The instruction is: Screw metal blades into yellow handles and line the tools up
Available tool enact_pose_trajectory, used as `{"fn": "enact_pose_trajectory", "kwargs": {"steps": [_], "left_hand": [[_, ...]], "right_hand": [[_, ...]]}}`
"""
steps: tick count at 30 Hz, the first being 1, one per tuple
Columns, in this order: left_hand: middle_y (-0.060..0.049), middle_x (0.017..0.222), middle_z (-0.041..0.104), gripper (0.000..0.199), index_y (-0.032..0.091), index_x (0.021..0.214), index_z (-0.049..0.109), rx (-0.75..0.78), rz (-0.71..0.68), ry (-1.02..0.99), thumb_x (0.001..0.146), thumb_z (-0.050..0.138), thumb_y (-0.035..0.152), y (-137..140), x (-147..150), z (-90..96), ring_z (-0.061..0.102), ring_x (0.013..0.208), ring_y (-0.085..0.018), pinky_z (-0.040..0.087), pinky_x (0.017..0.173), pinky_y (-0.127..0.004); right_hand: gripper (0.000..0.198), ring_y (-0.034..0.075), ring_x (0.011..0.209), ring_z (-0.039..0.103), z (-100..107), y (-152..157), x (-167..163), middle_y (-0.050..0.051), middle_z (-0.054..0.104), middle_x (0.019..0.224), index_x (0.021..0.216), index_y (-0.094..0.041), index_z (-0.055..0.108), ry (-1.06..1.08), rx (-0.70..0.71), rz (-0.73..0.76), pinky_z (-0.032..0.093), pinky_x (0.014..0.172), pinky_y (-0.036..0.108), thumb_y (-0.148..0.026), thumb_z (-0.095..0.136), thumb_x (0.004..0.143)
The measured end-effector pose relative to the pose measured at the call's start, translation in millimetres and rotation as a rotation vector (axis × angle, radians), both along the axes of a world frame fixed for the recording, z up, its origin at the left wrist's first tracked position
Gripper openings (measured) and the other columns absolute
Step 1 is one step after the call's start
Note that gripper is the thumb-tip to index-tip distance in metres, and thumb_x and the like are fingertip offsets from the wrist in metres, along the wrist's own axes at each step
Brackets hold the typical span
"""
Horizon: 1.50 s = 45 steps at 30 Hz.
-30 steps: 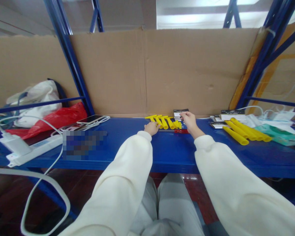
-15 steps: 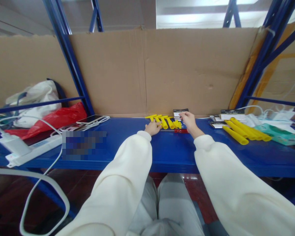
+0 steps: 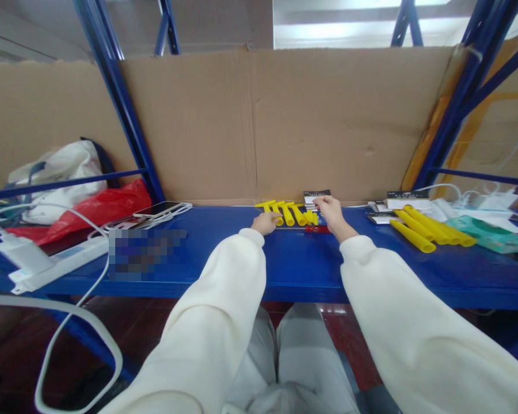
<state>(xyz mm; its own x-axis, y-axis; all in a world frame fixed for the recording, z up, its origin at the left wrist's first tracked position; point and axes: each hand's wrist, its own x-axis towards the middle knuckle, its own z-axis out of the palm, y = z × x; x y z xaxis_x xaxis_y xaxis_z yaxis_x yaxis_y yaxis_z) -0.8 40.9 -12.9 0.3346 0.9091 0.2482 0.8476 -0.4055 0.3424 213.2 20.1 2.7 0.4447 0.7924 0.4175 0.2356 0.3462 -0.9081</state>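
A row of yellow tapered tubes (image 3: 289, 215) lies side by side near the back of the blue shelf. At its left end, my left hand (image 3: 265, 223) is closed, with its fingertips pinched at the near end of a tube. My right hand (image 3: 331, 210) is also closed, thumb and forefinger together over a packet with a black-and-white header card (image 3: 316, 195); the hand covers part of it. Short yellow pieces (image 3: 311, 218) sit between the row and my right hand. Below them is a red strip (image 3: 316, 229), partly under my right hand.
More yellow tubes (image 3: 431, 227) are heaped at right, beside a green packet (image 3: 487, 234) and black-and-white cards (image 3: 408, 201). At left are a phone (image 3: 157, 209), a white power strip (image 3: 64, 263) and a red bag (image 3: 99, 210). A cardboard panel (image 3: 190, 132) stands behind.
My left hand has drawn its spread fingers together and shifted slightly left, to the end of the tube row. My right hand has stayed in place over the packet.
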Motion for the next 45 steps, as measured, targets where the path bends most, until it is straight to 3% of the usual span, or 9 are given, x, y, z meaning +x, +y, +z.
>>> {"fn": "enact_pose_trajectory", "kwargs": {"steps": [5, 13, 22, 26, 31, 35, 39, 42, 45], "left_hand": [[-0.001, 0.143, 0.062, 0.039, 0.034, 0.132, 0.066, -0.006, 0.0, 0.01, 0.097, 0.051, 0.025, 0, -3, 0.1, 0.055, 0.135, -0.024, 0.038, 0.116, -0.039], [-0.004, 0.162, 0.039, 0.047, 0.033, 0.146, 0.052, -0.045, -0.073, 0.087, 0.1, 0.043, 0.025, -3, -1, -2.5, 0.032, 0.151, -0.028, 0.03, 0.116, -0.059], [-0.012, 0.158, 0.044, 0.056, 0.025, 0.15, 0.046, -0.012, -0.026, 0.05, 0.095, 0.054, 0.022, -11, -1, 1.1, 0.034, 0.15, -0.03, 0.032, 0.117, -0.055], [-0.012, 0.155, 0.048, 0.053, 0.021, 0.145, 0.054, 0.055, -0.036, -0.063, 0.092, 0.058, 0.02, -13, -1, 2.4, 0.042, 0.146, -0.027, 0.034, 0.118, -0.048], [-0.009, 0.129, 0.071, 0.036, 0.018, 0.119, 0.075, 0.16, -0.107, -0.203, 0.089, 0.055, 0.013, -17, -1, 6.6, 0.064, 0.123, -0.023, 0.045, 0.112, -0.036], [-0.009, 0.109, 0.078, 0.035, 0.015, 0.11, 0.079, 0.107, -0.147, -0.251, 0.089, 0.052, 0.009, -23, 1, 10.1, 0.073, 0.105, -0.022, 0.054, 0.101, -0.033], [-0.009, 0.095, 0.08, 0.036, 0.013, 0.112, 0.078, 0.073, -0.138, -0.254, 0.088, 0.051, 0.007, -27, 1, 11.8, 0.076, 0.093, -0.02, 0.057, 0.094, -0.031], [-0.007, 0.088, 0.08, 0.037, 0.014, 0.113, 0.078, 0.067, -0.117, -0.263, 0.088, 0.051, 0.007, -27, 1, 12.3, 0.076, 0.089, -0.02, 0.057, 0.093, -0.03], [-0.008, 0.089, 0.08, 0.037, 0.013, 0.113, 0.078, 0.053, -0.113, -0.259, 0.088, 0.051, 0.008, -27, 0, 12.2, 0.076, 0.09, -0.02, 0.057, 0.093, -0.03]], "right_hand": [[0.008, 0.017, 0.069, 0.054, 0, 0, -1, -0.003, 0.056, 0.059, 0.057, -0.02, 0.058, 0.006, 0.006, 0.021, 0.045, 0.069, 0.031, -0.024, 0.062, 0.063], [0.007, 0.016, 0.069, 0.054, 2, -3, -4, -0.003, 0.057, 0.061, 0.057, -0.02, 0.059, 0.019, -0.027, 0.015, 0.046, 0.072, 0.032, -0.021, 0.06, 0.064], [0.007, 0.016, 0.068, 0.054, 6, -10, -7, -0.003, 0.056, 0.059, 0.059, -0.02, 0.059, 0.008, -0.068, 0.001, 0.046, 0.07, 0.031, -0.021, 0.06, 0.066], [0.008, 0.014, 0.066, 0.054, 14, -17, -8, -0.003, 0.056, 0.059, 0.059, -0.019, 0.058, 0.028, -0.09, -0.006, 0.045, 0.066, 0.027, -0.019, 0.06, 0.067], [0.003, 0.014, 0.066, 0.058, 26, -20, 18, 0.0, 0.062, 0.069, 0.066, -0.02, 0.058, 0.102, -0.101, -0.049, 0.044, 0.059, 0.024, -0.02, 0.059, 0.069], [0.008, 0.024, 0.091, 0.066, 28, -30, 65, 0.009, 0.069, 0.085, 0.075, -0.018, 0.064, -0.226, -0.258, -0.346, 0.051, 0.078, 0.036, -0.016, 0.058, 0.071], [0.038, 0.039, 0.127, 0.051, 23, -52, 108, 0.025, 0.063, 0.126, 0.108, -0.011, 0.07, -0.577, -0.588, -0.665, 0.043, 0.097, 0.055, -0.02, 0.063, 0.072], [0.059, 0.041, 0.141, 0.036, 20, -69, 126, 0.031, 0.046, 0.147, 0.137, -0.006, 0.055, -0.602, -0.752, -0.73, 0.04, 0.099, 0.058, -0.027, 0.057, 0.081], [0.064, 0.04, 0.143, 0.033, 18, -79, 138, 0.032, 0.042, 0.151, 0.145, -0.005, 0.048, -0.573, -0.819, -0.747, 0.035, 0.1, 0.061, -0.023, 0.052, 0.083]]}}
